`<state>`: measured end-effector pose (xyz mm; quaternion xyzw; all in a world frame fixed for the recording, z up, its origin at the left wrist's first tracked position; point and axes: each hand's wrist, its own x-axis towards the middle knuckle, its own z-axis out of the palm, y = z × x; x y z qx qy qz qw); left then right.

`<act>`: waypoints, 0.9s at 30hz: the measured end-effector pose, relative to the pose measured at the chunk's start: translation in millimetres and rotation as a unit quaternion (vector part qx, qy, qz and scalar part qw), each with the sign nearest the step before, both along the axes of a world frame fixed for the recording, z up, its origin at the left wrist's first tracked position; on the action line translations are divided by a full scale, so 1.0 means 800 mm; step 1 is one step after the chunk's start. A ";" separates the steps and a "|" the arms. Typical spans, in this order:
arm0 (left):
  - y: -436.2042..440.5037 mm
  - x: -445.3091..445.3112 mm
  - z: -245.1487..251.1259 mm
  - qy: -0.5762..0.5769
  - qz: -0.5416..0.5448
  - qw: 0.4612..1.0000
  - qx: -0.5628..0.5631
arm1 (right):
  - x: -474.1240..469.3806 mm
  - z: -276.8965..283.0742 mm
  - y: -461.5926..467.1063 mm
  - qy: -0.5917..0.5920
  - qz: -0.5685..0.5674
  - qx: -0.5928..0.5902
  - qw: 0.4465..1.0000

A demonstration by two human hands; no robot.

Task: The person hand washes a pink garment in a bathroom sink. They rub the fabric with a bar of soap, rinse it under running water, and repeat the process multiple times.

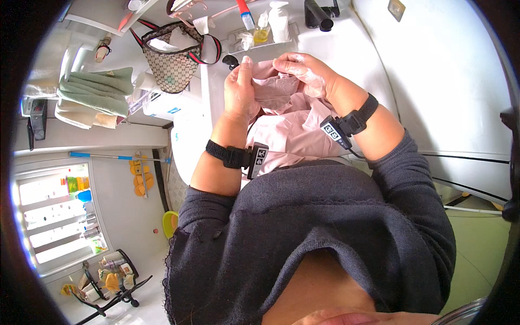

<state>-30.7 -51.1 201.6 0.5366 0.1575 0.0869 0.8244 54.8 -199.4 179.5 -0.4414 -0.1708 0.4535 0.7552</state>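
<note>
A pink cloth garment is bunched in front of me at a white basin, its lower part close against my dark top. My left hand grips one side of a folded, wet-looking part of it, thumb pointing up. On the other side my right hand pinches the same part between thumb and fingers. White suds cover both hands, more thickly the right. The cloth between them is held raised above the rest. Each forearm wears a black strap with a small device.
Beyond my hands, a tray holds a white pump bottle and a bottle of yellow liquid. A red-handled brush hangs above it. A black faucet stands right of the tray. A patterned bag and green towel hang left.
</note>
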 end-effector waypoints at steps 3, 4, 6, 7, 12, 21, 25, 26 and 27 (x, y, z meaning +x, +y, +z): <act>0.002 0.005 -0.005 0.022 0.001 0.998 -0.064 | -0.013 0.005 0.011 -0.007 -0.103 -0.047 0.994; 0.002 0.008 -0.008 0.024 0.000 0.996 -0.088 | -0.020 0.008 0.019 -0.140 -0.152 -0.132 0.970; -0.001 0.014 -0.017 0.070 -0.001 0.995 -0.069 | -0.038 0.016 0.033 -0.404 -0.299 -0.268 0.822; -0.005 0.015 -0.024 0.082 -0.012 0.995 -0.059 | -0.051 0.016 0.040 -0.451 -0.350 -0.202 0.796; -0.024 0.011 -0.055 -0.041 -0.200 0.974 -0.095 | -0.058 0.018 0.051 -0.477 -0.278 -0.233 0.800; -0.027 0.023 -0.064 0.125 -0.191 0.970 -0.084 | -0.040 0.011 0.041 -0.424 -0.328 -0.281 0.796; -0.041 0.025 -0.049 0.014 -0.097 0.972 -0.214 | -0.052 0.009 0.042 -0.607 -0.313 -0.183 0.707; -0.043 0.026 -0.047 0.016 -0.101 0.969 -0.226 | -0.052 0.009 0.041 -0.590 -0.306 -0.218 0.714; -0.044 0.027 -0.046 0.075 -0.100 0.968 -0.216 | -0.049 0.009 0.040 -0.512 -0.311 -0.237 0.764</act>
